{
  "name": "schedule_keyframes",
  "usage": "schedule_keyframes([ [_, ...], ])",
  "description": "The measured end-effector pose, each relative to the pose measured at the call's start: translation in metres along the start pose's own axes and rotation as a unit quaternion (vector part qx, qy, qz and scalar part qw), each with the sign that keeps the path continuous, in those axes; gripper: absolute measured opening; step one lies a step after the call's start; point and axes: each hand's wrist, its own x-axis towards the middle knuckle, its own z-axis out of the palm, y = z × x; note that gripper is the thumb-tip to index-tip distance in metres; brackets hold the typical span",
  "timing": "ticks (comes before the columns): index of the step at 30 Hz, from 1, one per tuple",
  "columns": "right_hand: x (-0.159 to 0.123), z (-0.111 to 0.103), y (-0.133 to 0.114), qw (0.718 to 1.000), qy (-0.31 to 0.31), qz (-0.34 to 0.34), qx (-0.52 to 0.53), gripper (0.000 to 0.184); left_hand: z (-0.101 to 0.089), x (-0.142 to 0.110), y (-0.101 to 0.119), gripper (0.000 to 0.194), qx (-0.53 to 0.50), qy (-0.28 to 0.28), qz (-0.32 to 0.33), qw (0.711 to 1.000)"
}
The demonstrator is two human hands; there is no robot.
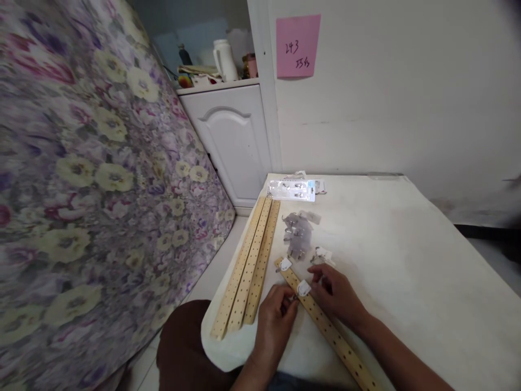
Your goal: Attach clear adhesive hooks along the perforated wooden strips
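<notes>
A long wooden strip with a row of holes (pixel 329 331) lies slanted across the near part of the white table (pixel 407 260). Two small white clips sit on it, one at its far end (pixel 285 264) and one further down (pixel 303 288). My left hand (pixel 277 315) and my right hand (pixel 334 296) are on either side of the nearer clip, fingers curled and pinching at it and the strip. Three more perforated wooden strips (pixel 250 266) lie side by side to the left.
A clear bag of small metal and plastic parts (pixel 298 233) and a blister pack of hooks (pixel 292 190) lie beyond my hands. A flowered mattress (pixel 89 179) leans at the left. A white cabinet (pixel 232 141) stands behind, and a pink note (pixel 298 46) hangs on the wall.
</notes>
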Motion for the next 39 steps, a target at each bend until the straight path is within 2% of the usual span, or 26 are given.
schedule_keyframes([
  [4, 0.007, -0.023, 0.007, 0.993, 0.106, 0.027, -0.040, 0.019, 0.000, 0.000, 0.001, 0.005, 0.000, 0.010, -0.005, 1.000],
  [6, 0.012, -0.032, 0.016, 0.988, 0.133, 0.047, -0.061, 0.018, 0.000, 0.000, 0.001, 0.006, 0.004, 0.015, -0.003, 1.000],
  [13, 0.017, -0.035, 0.038, 0.987, 0.105, 0.052, -0.112, 0.015, -0.004, 0.001, 0.004, 0.012, 0.001, 0.025, 0.002, 1.000],
  [19, 0.013, -0.036, 0.045, 0.983, 0.109, 0.059, -0.136, 0.025, -0.006, 0.000, 0.006, 0.016, 0.002, 0.027, 0.018, 0.999],
  [25, 0.014, -0.030, 0.044, 0.982, 0.114, 0.060, -0.140, 0.021, -0.003, 0.000, 0.001, 0.017, 0.015, 0.027, 0.030, 0.999],
  [32, 0.012, -0.034, 0.043, 0.986, 0.140, 0.076, -0.042, 0.021, -0.003, 0.000, 0.001, 0.021, 0.010, 0.026, 0.020, 0.999],
  [39, 0.005, -0.040, 0.035, 0.984, 0.074, 0.086, 0.138, 0.032, -0.004, -0.004, -0.002, 0.021, -0.022, 0.046, 0.016, 0.999],
])
